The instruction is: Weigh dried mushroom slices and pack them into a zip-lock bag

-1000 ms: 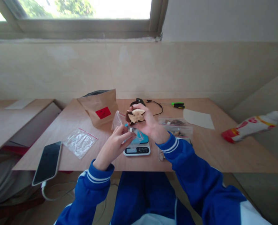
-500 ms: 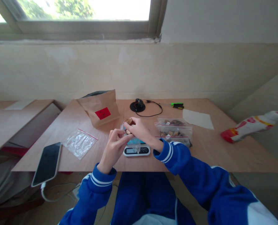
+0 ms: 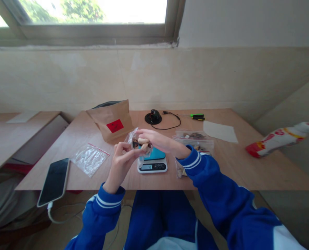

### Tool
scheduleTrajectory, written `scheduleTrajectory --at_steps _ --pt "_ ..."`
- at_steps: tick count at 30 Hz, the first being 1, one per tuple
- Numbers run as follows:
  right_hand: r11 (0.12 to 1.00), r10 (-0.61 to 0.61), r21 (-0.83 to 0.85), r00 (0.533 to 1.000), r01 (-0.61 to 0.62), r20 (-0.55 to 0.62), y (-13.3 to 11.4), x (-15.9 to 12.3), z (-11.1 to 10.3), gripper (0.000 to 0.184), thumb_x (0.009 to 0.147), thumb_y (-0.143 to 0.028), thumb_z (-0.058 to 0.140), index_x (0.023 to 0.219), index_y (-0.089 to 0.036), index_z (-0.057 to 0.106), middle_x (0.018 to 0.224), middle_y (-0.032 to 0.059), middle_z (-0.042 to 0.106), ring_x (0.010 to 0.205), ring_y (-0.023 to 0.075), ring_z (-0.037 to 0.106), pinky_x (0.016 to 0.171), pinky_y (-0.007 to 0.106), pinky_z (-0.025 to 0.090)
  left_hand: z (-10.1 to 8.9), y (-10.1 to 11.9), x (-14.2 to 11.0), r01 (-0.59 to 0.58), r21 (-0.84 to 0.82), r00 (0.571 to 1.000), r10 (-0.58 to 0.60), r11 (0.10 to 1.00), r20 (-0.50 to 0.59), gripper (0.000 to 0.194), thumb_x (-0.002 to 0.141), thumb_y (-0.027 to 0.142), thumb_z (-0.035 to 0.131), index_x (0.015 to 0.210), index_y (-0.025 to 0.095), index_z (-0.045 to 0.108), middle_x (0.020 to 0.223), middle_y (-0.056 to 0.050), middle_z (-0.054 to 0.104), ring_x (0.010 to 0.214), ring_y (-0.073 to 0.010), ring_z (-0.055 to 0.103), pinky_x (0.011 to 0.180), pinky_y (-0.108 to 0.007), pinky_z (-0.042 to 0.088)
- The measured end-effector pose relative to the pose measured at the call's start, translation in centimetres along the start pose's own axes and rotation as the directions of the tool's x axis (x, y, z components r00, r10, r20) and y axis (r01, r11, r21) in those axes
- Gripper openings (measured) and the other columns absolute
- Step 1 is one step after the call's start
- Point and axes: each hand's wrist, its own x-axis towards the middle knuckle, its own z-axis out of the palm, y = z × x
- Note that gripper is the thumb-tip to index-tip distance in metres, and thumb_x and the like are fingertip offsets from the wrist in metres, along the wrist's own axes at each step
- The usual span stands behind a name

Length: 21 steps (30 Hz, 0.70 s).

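My left hand (image 3: pixel 121 164) pinches the edge of a small clear plastic zip bag (image 3: pixel 132 139) above the table, just left of the scale. My right hand (image 3: pixel 161 139) reaches across from the right, its fingertips at the bag. Tan and dark brown dried pieces (image 3: pixel 143 143) sit at the bag's mouth, partly behind the plastic and my fingers. Below my hands stands a white digital scale (image 3: pixel 152 167) with a blue top, which is partly hidden by the bag and my right hand.
On the wooden table are a kraft paper bag with a red label (image 3: pixel 115 125), a flat zip bag (image 3: pixel 90 159), a phone (image 3: pixel 54 182) with a cable, and a zip bag of brown pieces (image 3: pixel 193 140). Farther back are a black cabled device (image 3: pixel 153 117), a green-handled screwdriver (image 3: pixel 197 117) and white paper (image 3: pixel 219 129).
The brown pieces have moved from high in my right hand down to the bag's mouth. My hands have drawn left and the bag has risen above the scale.
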Motion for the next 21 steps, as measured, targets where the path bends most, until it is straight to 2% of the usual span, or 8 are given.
scheduleTrajectory --at_steps 2,6,9,12,14,17,19,21 --pt "0.998 -0.011 0.055 1.0 0.013 -0.02 0.2 0.2 0.3 0.03 0.082 -0.013 0.051 0.109 -0.02 0.062 0.111 0.0054 0.067 0.108 0.0178 0.06 0.092 0.033 0.051 0.3 0.1 0.0 -0.001 -0.014 1.0 0.001 1.0 0.017 0.015 0.085 0.022 0.063 0.093 0.031 0.073 0.083 0.0 0.046 0.079 -0.0127 0.047 0.071 -0.027 0.046" --pt "0.991 -0.131 0.016 0.99 0.132 -0.042 -0.7 -0.3 0.1 0.029 0.075 -0.01 0.06 0.101 -0.019 0.067 0.11 0.0047 0.068 0.107 0.0178 0.062 0.095 0.033 0.049 0.8 -0.2 0.1 0.011 -0.042 1.0 -0.01 0.999 0.02 0.017 0.087 0.022 0.061 0.095 0.032 0.073 0.084 0.0 0.044 0.077 -0.0119 0.046 0.071 -0.027 0.045" --pt "0.979 -0.204 0.023 0.978 0.205 -0.039 -1.1 -1.3 -1.7 0.023 0.082 -0.019 0.056 0.101 -0.019 0.068 0.109 0.005 0.069 0.102 0.0166 0.064 0.091 0.032 0.051 0.6 -0.8 -0.1 0.087 -0.03 0.996 -0.087 0.996 -0.006 0.017 0.088 0.024 0.06 0.097 0.031 0.073 0.086 -0.001 0.042 0.077 -0.012 0.045 0.069 -0.027 0.044" --pt "0.971 -0.238 -0.089 0.932 0.222 -0.272 0.7 -2.1 -4.9 0.025 0.087 -0.02 0.047 0.1 -0.019 0.068 0.094 0.0044 0.071 0.088 0.0148 0.066 0.083 0.032 0.051 -0.2 -1.4 -0.3 0.175 -0.018 0.983 -0.176 0.984 -0.047 0.016 0.088 0.027 0.061 0.097 0.03 0.074 0.086 -0.001 0.041 0.079 -0.0128 0.046 0.07 -0.028 0.044" --pt "0.94 -0.213 -0.327 0.915 0.097 -0.344 3.2 -2.4 -6.8 0.024 0.081 -0.011 0.051 0.094 -0.017 0.07 0.09 0.0055 0.071 0.083 0.016 0.065 0.08 0.031 0.05 -0.6 -1.5 -0.5 0.199 -0.01 0.975 -0.199 0.98 -0.1 0.015 0.087 0.027 0.062 0.096 0.03 0.074 0.084 0.0 0.04 0.078 -0.0128 0.046 0.072 -0.028 0.043" --pt "0.779 -0.023 -0.605 0.958 -0.163 -0.287 7.4 -2.9 -8.1 0.021 0.07 0.0 0.056 0.075 -0.015 0.07 0.08 0.0071 0.072 0.074 0.0178 0.064 0.074 0.031 0.048 -0.9 -1.3 -0.7 0.208 0.007 0.959 -0.203 0.978 -0.196 0.015 0.085 0.026 0.064 0.096 0.03 0.074 0.082 0.0 0.039 0.075 -0.0125 0.043 0.07 -0.028 0.041" --pt "0.729 0.01 -0.653 0.958 -0.203 -0.286 9.6 -3.3 -7.8 0.022 0.065 0.005 0.058 0.065 -0.014 0.068 0.07 0.0064 0.069 0.067 0.0174 0.061 0.071 0.031 0.046 -0.9 -1.2 -0.9 0.206 0.01 0.953 -0.198 0.978 -0.231 0.016 0.085 0.025 0.065 0.097 0.03 0.074 0.082 0.0 0.039 0.074 -0.0122 0.042 0.067 -0.027 0.04" --pt "0.717 -0.021 -0.664 0.946 -0.212 -0.325 11.0 -3.6 -7.2 0.022 0.063 0.008 0.058 0.06 -0.014 0.065 0.066 0.0055 0.066 0.066 0.0167 0.058 0.07 0.03 0.044 -0.8 -1.0 -1.1 0.199 0.016 0.953 -0.19 0.98 -0.234 0.016 0.085 0.025 0.065 0.097 0.031 0.074 0.082 0.0 0.039 0.073 -0.0119 0.042 0.066 -0.027 0.04"
